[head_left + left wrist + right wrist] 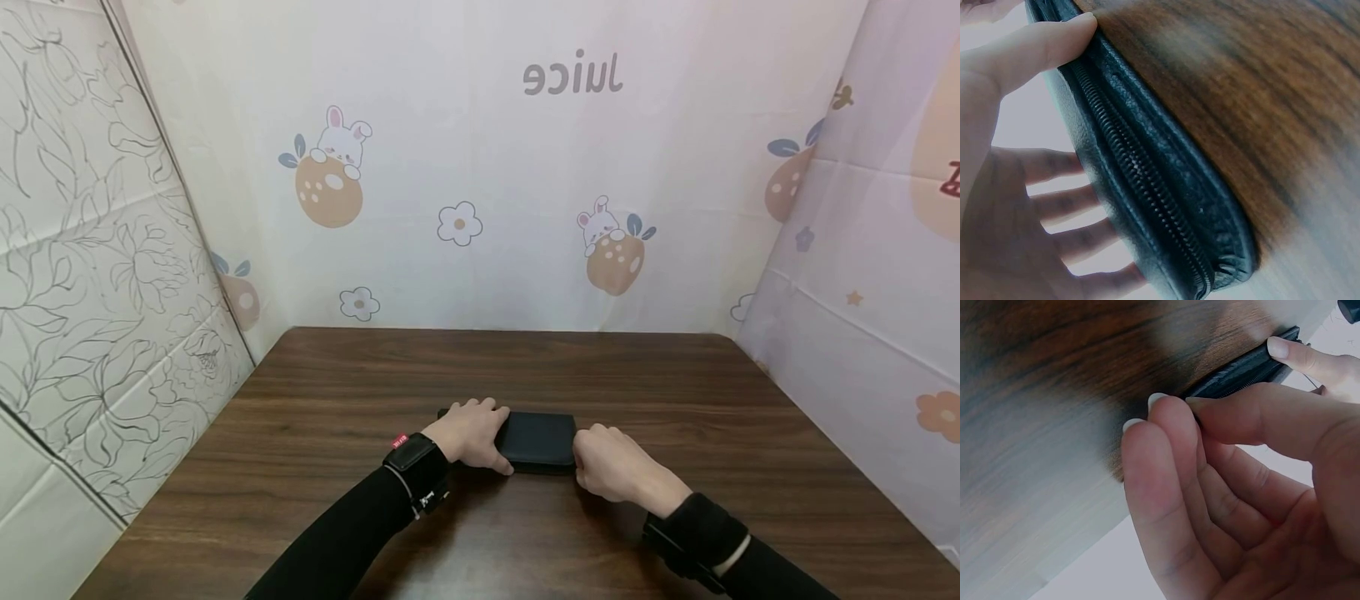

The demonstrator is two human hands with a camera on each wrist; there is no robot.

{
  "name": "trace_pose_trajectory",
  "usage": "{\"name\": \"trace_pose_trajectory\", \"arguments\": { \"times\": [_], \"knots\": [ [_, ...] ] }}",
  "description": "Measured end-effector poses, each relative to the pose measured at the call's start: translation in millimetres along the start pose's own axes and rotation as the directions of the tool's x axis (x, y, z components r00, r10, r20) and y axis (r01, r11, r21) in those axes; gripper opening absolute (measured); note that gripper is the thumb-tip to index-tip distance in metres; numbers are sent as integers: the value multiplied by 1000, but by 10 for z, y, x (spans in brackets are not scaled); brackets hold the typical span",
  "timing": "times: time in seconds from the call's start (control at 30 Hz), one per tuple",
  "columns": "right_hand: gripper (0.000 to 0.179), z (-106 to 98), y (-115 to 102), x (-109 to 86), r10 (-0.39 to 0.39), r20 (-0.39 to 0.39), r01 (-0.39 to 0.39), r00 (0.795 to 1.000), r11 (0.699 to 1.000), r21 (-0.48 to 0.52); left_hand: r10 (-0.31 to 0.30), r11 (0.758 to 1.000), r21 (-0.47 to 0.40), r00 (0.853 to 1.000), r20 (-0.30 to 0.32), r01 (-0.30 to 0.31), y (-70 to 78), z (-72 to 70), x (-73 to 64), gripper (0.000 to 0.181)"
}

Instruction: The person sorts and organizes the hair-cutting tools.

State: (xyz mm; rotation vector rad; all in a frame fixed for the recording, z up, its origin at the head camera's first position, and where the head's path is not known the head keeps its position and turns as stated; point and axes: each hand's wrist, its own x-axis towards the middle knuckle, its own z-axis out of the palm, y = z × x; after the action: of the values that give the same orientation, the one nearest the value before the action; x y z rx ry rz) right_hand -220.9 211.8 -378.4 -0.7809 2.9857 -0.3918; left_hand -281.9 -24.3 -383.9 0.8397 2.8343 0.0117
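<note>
A black, leather-like zip wallet point(538, 440) lies on the wooden table, long side toward me. My left hand point(471, 433) holds its left part, fingers spread over the top and the thumb pressing the near edge. Along that edge, the left wrist view shows the zipper point(1141, 169) with its teeth meshed. At the wallet's right end my right hand point(617, 467) pinches with thumb and forefinger, the other fingers curled in. The right wrist view has the thumb point(1235, 412) against the end of the wallet; the pinched bit is hidden behind the fingertips.
The brown wood-grain table point(480, 367) stretches to a pale back curtain point(465, 133) printed with rabbits, fruit and flowers. A flower-line panel point(97, 275) stands on the left, another printed curtain point(862, 292) on the right. Each wrist wears a black strap point(416, 467).
</note>
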Motion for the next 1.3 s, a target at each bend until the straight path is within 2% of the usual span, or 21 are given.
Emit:
{"name": "trace_pose_trajectory", "arguments": {
  "times": [0.2, 0.3, 0.43, 0.53, 0.77, 1.13, 1.3],
  "knots": [
    [47, 5, 1, 3, 8, 0, -8, 1000, 1000, 0, -3, 1000, -3, 1000, 2, 3, 10, -12, -4, 93],
    [40, 17, -15, 3, 21, 19, -21, 1000, 999, 27, -4, 1000, -5, 1000, 2, 4, 15, -18, -9, 93],
    [32, 41, -47, 16, -4, 32, 2, 999, 999, 49, -5, 1000, -6, 1000, -1, 5, 15, -23, -15, 93],
    [33, 56, -59, 24, -23, 23, 23, 999, 999, 39, -5, 1000, 0, 1000, -2, 5, 15, -16, -12, 93],
    [36, 76, -73, 33, -12, 19, 11, 1000, 999, 30, -2, 1000, 1, 1000, -2, 2, 3, -5, -12, 92],
    [24, 93, -120, 52, -45, 9, 44, 999, 998, 36, 5, 1000, 0, 1000, -11, -5, 15, 22, 0, 92],
    [29, 108, -128, 66, -45, 1, 45, 999, 999, 15, -2, 1000, 5, 1000, -11, 2, 17, 18, 1, 91]
  ]
}}
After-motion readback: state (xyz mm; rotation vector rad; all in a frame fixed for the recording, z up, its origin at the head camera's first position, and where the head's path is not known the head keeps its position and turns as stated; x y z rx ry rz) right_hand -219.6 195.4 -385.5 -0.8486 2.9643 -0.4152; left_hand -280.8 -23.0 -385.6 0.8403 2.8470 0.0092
